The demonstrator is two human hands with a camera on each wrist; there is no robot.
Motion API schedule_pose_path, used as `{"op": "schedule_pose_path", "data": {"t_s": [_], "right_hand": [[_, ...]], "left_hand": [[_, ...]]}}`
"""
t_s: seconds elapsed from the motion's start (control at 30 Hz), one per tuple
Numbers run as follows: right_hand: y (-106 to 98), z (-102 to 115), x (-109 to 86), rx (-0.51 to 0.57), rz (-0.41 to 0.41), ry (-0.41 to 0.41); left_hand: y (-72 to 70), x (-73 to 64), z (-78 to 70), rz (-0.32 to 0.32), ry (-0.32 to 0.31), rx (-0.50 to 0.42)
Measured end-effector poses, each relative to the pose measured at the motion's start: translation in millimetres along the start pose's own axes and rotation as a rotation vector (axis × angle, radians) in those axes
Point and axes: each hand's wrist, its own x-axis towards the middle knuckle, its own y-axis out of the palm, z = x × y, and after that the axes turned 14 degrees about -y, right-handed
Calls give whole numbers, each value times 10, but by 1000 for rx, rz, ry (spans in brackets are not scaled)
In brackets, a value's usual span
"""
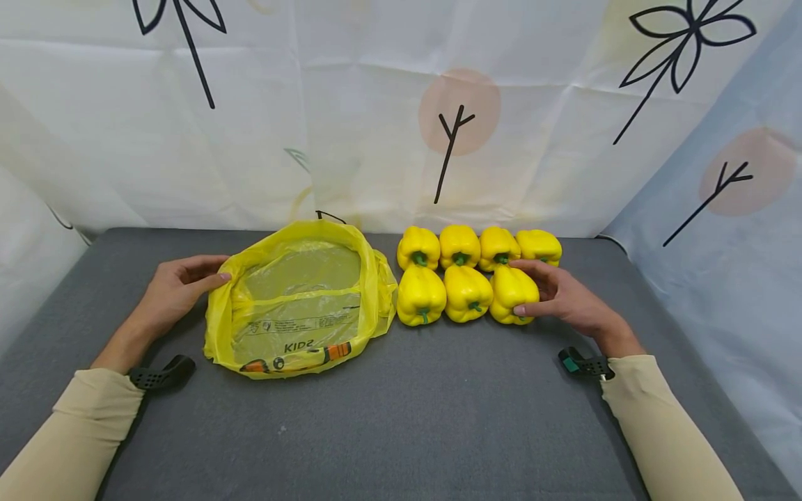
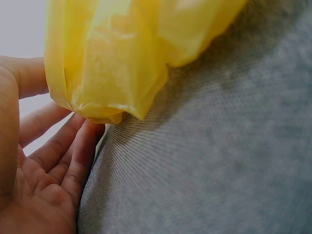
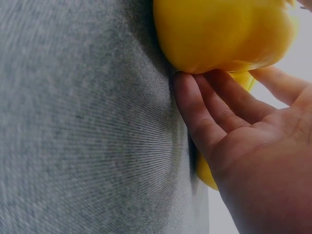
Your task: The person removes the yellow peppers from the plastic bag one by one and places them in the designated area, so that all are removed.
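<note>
A yellow plastic bag (image 1: 219, 327) stands on the grey table with its mouth spread wide and facing up. My left hand (image 1: 172, 289) pinches the bag's left rim between thumb and fingers. In the left wrist view, the yellow film (image 2: 117, 63) hides the fingertips. To the right of the bag, yellow bell peppers sit in two rows. My right hand (image 1: 576, 303) grips the rightmost bell pepper (image 1: 510, 289) of the front row, thumb on its near side and index finger at its far side. From the right wrist, fingertips meet that pepper's (image 3: 219, 36) underside, low by the tabletop.
Two more front-row peppers (image 1: 421, 296) stand between the bag and the gripped one. Behind them is a back row of several peppers (image 1: 460, 245), stems mostly toward me. A patterned white cloth (image 1: 363, 104) hangs behind the grey table (image 1: 401, 431).
</note>
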Motion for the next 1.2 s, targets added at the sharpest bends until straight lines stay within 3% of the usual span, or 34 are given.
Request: {"op": "schedule_pose_path", "data": {"t_s": [1.2], "right_hand": [[-1,35,-12,19,-1,25]], "left_hand": [[-1,15,20,1,-7,8]]}}
